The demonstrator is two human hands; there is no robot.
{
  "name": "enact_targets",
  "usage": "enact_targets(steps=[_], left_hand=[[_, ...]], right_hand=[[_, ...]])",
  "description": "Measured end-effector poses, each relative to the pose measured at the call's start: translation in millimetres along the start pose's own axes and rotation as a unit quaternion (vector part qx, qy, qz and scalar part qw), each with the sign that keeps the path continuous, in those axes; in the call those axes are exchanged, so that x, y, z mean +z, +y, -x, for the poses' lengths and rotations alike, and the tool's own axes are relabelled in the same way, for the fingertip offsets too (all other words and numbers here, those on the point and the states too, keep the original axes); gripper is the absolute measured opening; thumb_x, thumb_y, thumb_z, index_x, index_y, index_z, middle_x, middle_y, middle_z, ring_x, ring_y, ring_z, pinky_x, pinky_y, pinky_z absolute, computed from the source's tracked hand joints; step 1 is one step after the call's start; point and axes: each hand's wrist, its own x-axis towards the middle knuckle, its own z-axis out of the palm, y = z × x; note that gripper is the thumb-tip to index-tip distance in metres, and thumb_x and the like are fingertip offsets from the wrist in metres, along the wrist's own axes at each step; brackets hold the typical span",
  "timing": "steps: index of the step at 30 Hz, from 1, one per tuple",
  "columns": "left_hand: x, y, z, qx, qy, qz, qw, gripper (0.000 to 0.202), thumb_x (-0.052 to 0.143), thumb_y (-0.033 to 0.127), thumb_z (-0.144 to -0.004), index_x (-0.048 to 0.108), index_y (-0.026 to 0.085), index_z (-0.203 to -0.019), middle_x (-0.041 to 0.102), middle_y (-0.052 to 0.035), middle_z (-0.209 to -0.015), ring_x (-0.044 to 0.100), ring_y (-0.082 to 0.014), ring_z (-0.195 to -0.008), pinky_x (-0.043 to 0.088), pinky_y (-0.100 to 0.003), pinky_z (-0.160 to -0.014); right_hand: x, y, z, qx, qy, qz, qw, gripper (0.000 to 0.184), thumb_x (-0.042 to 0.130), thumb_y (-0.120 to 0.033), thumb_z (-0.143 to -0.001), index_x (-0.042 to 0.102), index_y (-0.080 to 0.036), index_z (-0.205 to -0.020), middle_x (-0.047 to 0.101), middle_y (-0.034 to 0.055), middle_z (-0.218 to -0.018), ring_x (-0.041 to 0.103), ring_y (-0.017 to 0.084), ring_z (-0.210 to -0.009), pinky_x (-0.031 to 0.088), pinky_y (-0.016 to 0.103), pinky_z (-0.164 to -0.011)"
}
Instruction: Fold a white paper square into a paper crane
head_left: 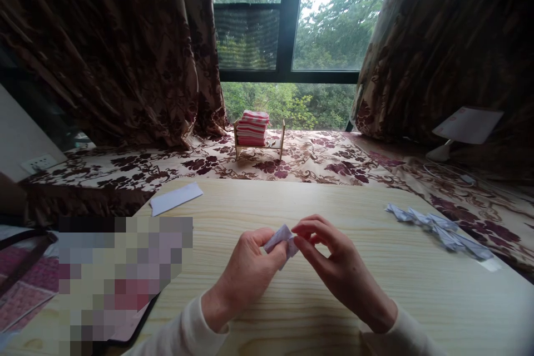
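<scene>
– Holding what, and where?
– A small folded paper [278, 237], over the middle of the pale wooden table [242, 203]. Clamped between thumb and fingers of the left hand [248, 264]. Thumb and fingertips of the right hand [336, 250] at the paper's right edge; firm pinch or mere touch, cannot tell.
– Edges and room for moving?
– Far table edge well beyond both hands, with rounded corners. Broad wood grain between hands and that edge; more between right hand and a cluster of folded white papers [448, 238], close to the right edge. At far left, a white strip [177, 198]. At near left, a pixelated patch [125, 267] with unreadable contents.
– And past the surface?
– A ledge under floral cloth [321, 164], bearing a small wooden rack [282, 138] with stacked red-and-white cloths [252, 129]. At far right, a lamp [469, 125]. Farthest, between patterned curtains [158, 50], a dark-framed window [287, 39] onto green trees.
</scene>
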Motion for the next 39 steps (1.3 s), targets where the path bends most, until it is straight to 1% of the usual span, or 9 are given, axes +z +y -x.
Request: enact_targets(steps=[5, 9, 14, 17, 22, 26, 31, 35, 39], left_hand=[[-0.1, -1.8, 0.5, 0.02, -0.002, -0.005, 1.0, 0.029, 0.054, 0.029, -0.082, 0.05, 0.016, -0.057, 0.045, 0.002, -0.059, 0.04, -0.0115, -0.059, 0.031, -0.024, -0.055], [1.2, -1.6, 1.7, 0.03, -0.006, -0.012, 0.999, 0.031, 0.054, 0.031, -0.083, 0.05, 0.016, -0.056, 0.045, 0.001, -0.061, 0.042, -0.0124, -0.061, 0.032, -0.024, -0.056], [2.7, -0.2, 1.2, 0.007, -0.015, 0.023, 1.0, 0.033, 0.054, 0.032, -0.082, 0.046, 0.016, -0.054, 0.041, 0.0023, -0.057, 0.037, -0.011, -0.058, 0.029, -0.025, -0.054], [3.0, -4.1, -1.5, -0.027, 0.017, 0.052, 0.998, 0.03, 0.056, 0.034, -0.08, 0.051, 0.015, -0.056, 0.041, 0.0032, -0.055, 0.035, -0.0102, -0.055, 0.027, -0.024, -0.052], [5.8, -9.1, -5.4, -0.051, 0.086, 0.147, 0.984, 0.026, 0.063, 0.037, -0.077, 0.065, 0.013, -0.067, 0.058, -0.0008, -0.065, 0.048, -0.0144, -0.067, 0.037, -0.026, -0.066], [9.0, -5.9, -3.9, -0.068, 0.065, 0.193, 0.977, 0.026, 0.065, 0.038, -0.075, 0.066, 0.012, -0.072, 0.06, -0.0021, -0.067, 0.051, -0.0164, -0.073, 0.039, -0.027, -0.071], [8.0, -3.5, -1.4, -0.085, 0.018, 0.179, 0.98, 0.027, 0.066, 0.037, -0.074, 0.064, 0.01, -0.069, 0.057, -0.0018, -0.065, 0.046, -0.0137, -0.067, 0.036, -0.025, -0.064], [9.0, -3.4, 1.0, -0.072, -0.031, 0.166, 0.983, 0.027, 0.064, 0.036, -0.073, 0.06, 0.011, -0.064, 0.052, -0.0007, -0.062, 0.042, -0.0121, -0.063, 0.033, -0.024, -0.059], [11.1, -0.7, 2.6, -0.079, -0.033, 0.168, 0.982, 0.019, 0.061, 0.028, -0.068, 0.054, 0.013, -0.059, 0.043, 0.0025, -0.057, 0.035, -0.0097, -0.057, 0.028, -0.023, -0.053]], right_hand=[[-0.4, -0.9, -0.7, 0.039, -0.053, -0.003, 0.998, 0.01, 0.056, -0.024, -0.088, 0.062, -0.018, -0.083, 0.061, 0.0033, -0.081, 0.057, 0.015, -0.073, 0.047, 0.027, -0.063], [-0.8, -4.4, -0.7, 0.051, -0.057, 0.008, 0.997, 0.02, 0.053, -0.027, -0.09, 0.057, -0.018, -0.072, 0.057, 0.0015, -0.073, 0.052, 0.014, -0.067, 0.044, 0.027, -0.062], [-1.8, -2.5, -0.9, 0.068, -0.068, -0.006, 0.995, 0.026, 0.049, -0.033, -0.091, 0.057, -0.018, -0.071, 0.055, 0.0011, -0.069, 0.051, 0.014, -0.065, 0.043, 0.026, -0.059], [-3.8, 5.0, -2.0, 0.103, -0.032, -0.022, 0.994, 0.032, 0.046, -0.04, -0.093, 0.06, -0.017, -0.076, 0.06, 0.0026, -0.072, 0.055, 0.015, -0.068, 0.046, 0.027, -0.061], [-1.4, 7.7, -2.0, 0.134, -0.006, 0.021, 0.991, 0.043, 0.038, -0.05, -0.095, 0.06, -0.018, -0.076, 0.059, 0.0015, -0.068, 0.054, 0.015, -0.064, 0.045, 0.025, -0.057], [5.8, 0.7, -0.8, 0.108, -0.012, 0.017, 0.994, 0.04, 0.042, -0.048, -0.093, 0.054, -0.019, -0.069, 0.053, -0.0011, -0.063, 0.048, 0.012, -0.058, 0.041, 0.024, -0.054], [2.5, -0.1, -0.9, 0.063, -0.025, 0.039, 0.997, 0.035, 0.042, -0.04, -0.094, 0.047, -0.02, -0.066, 0.048, -0.0023, -0.062, 0.044, 0.012, -0.059, 0.038, 0.024, -0.056], [-1.1, 0.1, 0.5, 0.072, -0.074, 0.044, 0.994, 0.036, 0.041, -0.039, -0.094, 0.043, -0.02, -0.063, 0.043, -0.0036, -0.058, 0.04, 0.011, -0.056, 0.034, 0.024, -0.053], [2.5, -4.0, 3.3, 0.081, -0.109, 0.018, 0.991, 0.036, 0.038, -0.038, -0.094, 0.034, -0.022, -0.062, 0.037, -0.0046, -0.057, 0.036, 0.011, -0.054, 0.031, 0.024, -0.05]])
